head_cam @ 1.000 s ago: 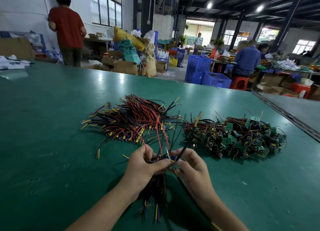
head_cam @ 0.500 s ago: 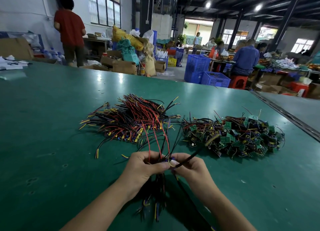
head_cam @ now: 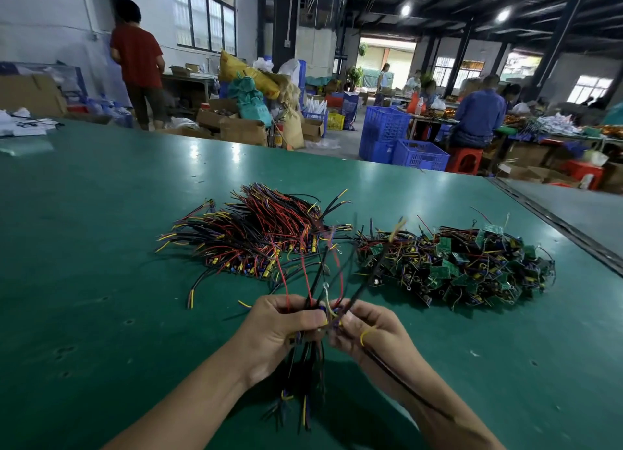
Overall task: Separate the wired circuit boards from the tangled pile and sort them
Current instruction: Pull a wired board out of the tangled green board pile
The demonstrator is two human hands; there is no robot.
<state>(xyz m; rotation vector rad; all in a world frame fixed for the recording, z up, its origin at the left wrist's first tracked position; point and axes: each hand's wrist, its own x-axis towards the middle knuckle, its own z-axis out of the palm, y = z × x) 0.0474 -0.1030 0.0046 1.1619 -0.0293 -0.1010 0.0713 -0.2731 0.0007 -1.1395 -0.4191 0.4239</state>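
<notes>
Two piles lie on the green table (head_cam: 101,281). On the left is a sorted pile (head_cam: 256,237) of wired boards with red, black and yellow leads laid flat. On the right is a tangled pile (head_cam: 465,267) of small green circuit boards and wires. Close in front of them, my left hand (head_cam: 279,331) grips a bundle of wired boards (head_cam: 303,375) whose leads hang down below the fist and stick up above it. My right hand (head_cam: 367,335) pinches a black lead (head_cam: 357,291) of a board at the bundle's top; a black wire trails back along my right forearm.
A seam and darker table section (head_cam: 573,220) run along the right. Beyond the far table edge stand cardboard boxes (head_cam: 242,129), sacks, blue crates (head_cam: 404,142), a red stool and several people at other benches. Papers (head_cam: 23,126) lie at the far left.
My hands have drawn slightly nearer and closer together. The black lead in my right hand has swung from pointing right toward the tangled pile to standing more upright beside the bundle.
</notes>
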